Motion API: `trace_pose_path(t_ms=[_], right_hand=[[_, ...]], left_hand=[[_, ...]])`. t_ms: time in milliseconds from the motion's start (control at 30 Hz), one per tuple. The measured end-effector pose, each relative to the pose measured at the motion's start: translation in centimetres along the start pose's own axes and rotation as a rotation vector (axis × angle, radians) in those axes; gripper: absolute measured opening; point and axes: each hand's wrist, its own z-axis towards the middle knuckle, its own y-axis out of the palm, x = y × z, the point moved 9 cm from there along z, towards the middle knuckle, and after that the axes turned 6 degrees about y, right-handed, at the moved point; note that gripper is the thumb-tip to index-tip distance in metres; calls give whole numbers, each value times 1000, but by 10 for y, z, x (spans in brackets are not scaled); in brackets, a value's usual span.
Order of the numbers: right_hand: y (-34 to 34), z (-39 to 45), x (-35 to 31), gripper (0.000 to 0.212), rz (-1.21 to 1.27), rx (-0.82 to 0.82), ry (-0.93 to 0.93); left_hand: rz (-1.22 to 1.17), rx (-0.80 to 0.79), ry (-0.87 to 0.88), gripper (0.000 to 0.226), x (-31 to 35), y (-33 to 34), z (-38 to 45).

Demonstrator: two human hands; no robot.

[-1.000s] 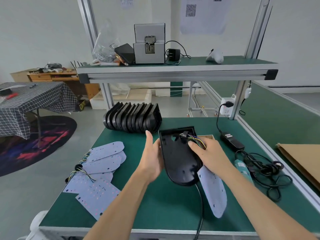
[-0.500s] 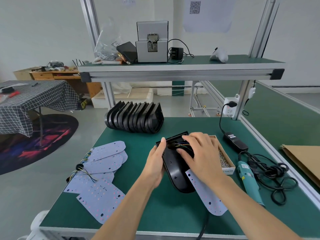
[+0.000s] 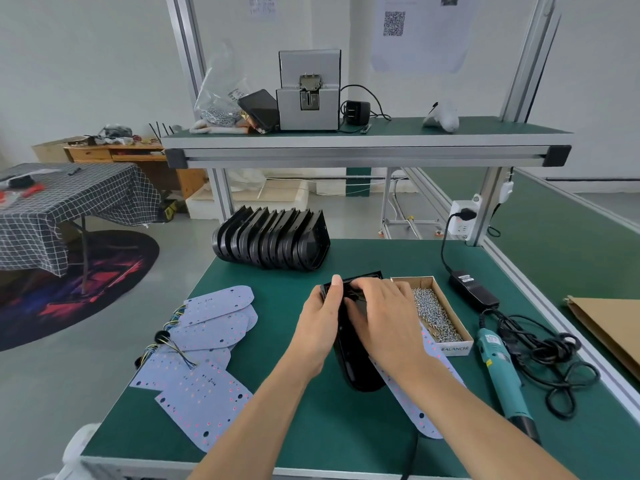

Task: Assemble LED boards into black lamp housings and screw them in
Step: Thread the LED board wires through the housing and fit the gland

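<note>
A black lamp housing (image 3: 360,370) lies on the green bench in front of me. My left hand (image 3: 320,318) grips its left edge, thumb over the far rim. My right hand (image 3: 382,313) rests on top of its far end, fingers curled down over the wires there; what the fingertips do is hidden. A pale LED board (image 3: 415,393) pokes out from under my right wrist, beside the housing. A stack of spare black housings (image 3: 273,242) stands at the back. Several loose LED boards (image 3: 204,344) with coloured wires lie on the left.
An open cardboard box of screws (image 3: 438,315) sits right of the housing. A teal electric screwdriver (image 3: 500,372) with its tangled black cable (image 3: 554,362) and power brick (image 3: 472,289) lies on the right. A shelf (image 3: 363,152) overhangs the back. Brown cardboard (image 3: 609,327) lies far right.
The housing has come down from tilted upright to lying lower on the bench. My right hand moved from its right side onto its far end; the left thumb hooked over the rim.
</note>
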Motion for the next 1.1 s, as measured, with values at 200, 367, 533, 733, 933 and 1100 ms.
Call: trace_pose_path(t_ms=[200, 367, 533, 733, 933, 1100], right_hand=[[7, 6, 17, 14, 319, -114, 223], [11, 6, 7, 13, 209, -154, 140], [9, 10, -1, 12, 120, -156, 68], [14, 11, -7, 15, 22, -249, 44], [7, 15, -2, 23, 284, -383, 64], [-5, 16, 6, 24, 390, -269, 127]], left_hand=[[10, 68, 22, 57, 5, -8, 1], [25, 140, 52, 58, 12, -13, -3], [257, 161, 134, 60, 26, -15, -6], [429, 160, 226, 55, 36, -9, -13], [488, 164, 248, 58, 48, -15, -14], [479, 164, 235, 61, 49, -20, -15]])
